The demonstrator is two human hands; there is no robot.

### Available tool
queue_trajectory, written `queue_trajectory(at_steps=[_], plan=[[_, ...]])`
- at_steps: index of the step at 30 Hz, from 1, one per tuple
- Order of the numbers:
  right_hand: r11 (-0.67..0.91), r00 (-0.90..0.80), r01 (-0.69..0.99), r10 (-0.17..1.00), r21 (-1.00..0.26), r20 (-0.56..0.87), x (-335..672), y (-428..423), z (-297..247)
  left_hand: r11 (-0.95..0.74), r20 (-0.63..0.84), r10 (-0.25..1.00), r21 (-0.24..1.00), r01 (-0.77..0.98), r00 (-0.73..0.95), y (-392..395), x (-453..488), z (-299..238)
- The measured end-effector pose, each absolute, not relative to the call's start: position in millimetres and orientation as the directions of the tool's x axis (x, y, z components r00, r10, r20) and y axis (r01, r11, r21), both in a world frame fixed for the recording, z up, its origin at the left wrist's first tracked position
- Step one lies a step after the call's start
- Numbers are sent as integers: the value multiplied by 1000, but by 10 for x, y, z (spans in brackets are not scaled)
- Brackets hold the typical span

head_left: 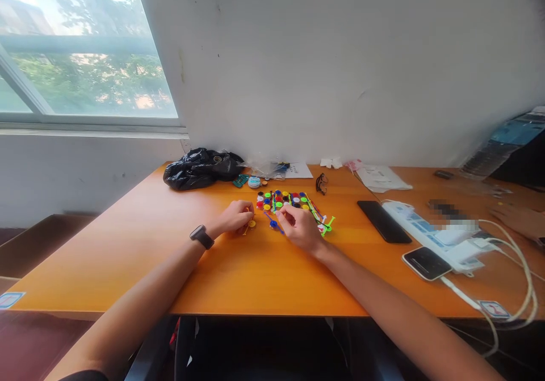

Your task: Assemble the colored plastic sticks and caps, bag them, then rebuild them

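My left hand (236, 217), with a dark watch (201, 237) at its wrist, is closed, its fingers curled at the upper end of a yellow disc-and-stick piece (252, 224). A similar blue disc-and-stick piece (273, 224) lies on the table between my hands. Just right of it, my right hand (300, 229) is pinched; what its thumb and finger hold is too small to make out. Behind the hands are rows of small coloured discs (279, 204). Beside my right hand lies a cluster of green and white stick pieces (327, 227), partly covered by the hand.
Black plastic bag (202, 168), round tin (254, 182) and glasses (322, 183) lie toward the wall. On the right are a black phone (383, 221), white power strip (426, 230), charging phone (426, 263) and looping cables. Another person's hand (522, 219) rests at the far right.
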State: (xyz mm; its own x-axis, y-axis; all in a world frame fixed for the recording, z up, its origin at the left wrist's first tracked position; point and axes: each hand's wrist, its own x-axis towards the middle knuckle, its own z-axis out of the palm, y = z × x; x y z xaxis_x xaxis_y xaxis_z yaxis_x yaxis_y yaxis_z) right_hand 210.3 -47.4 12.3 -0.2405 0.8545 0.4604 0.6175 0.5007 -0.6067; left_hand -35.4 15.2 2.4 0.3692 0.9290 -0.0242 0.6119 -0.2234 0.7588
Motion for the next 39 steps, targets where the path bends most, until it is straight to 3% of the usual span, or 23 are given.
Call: queue_trajectory(at_steps=[3,7,18,24,32,35,39], plan=[[499,-233,616,854,-609,465,2104,-473,121,-181,-93,885,834,522,456,133,-346,-21],[514,-235,608,845,-605,481,2107,-476,123,-299,21,845,848,437,535,114,-309,-56],[522,-268,640,839,-564,473,2122,-427,70,-515,172,750,757,402,638,-47,-156,-73],[537,-357,697,834,-475,420,2172,-344,-10,-683,334,687,601,415,646,-141,-87,-56],[539,-399,652,842,-533,363,2219,-309,-18,-695,302,681,555,457,668,-170,-92,-4],[532,-394,712,843,-457,367,2230,-307,0,-710,307,664,543,448,681,-184,-98,16],[451,-359,860,867,-239,346,2254,-323,77,-722,302,651,529,445,697,-195,-99,32]])
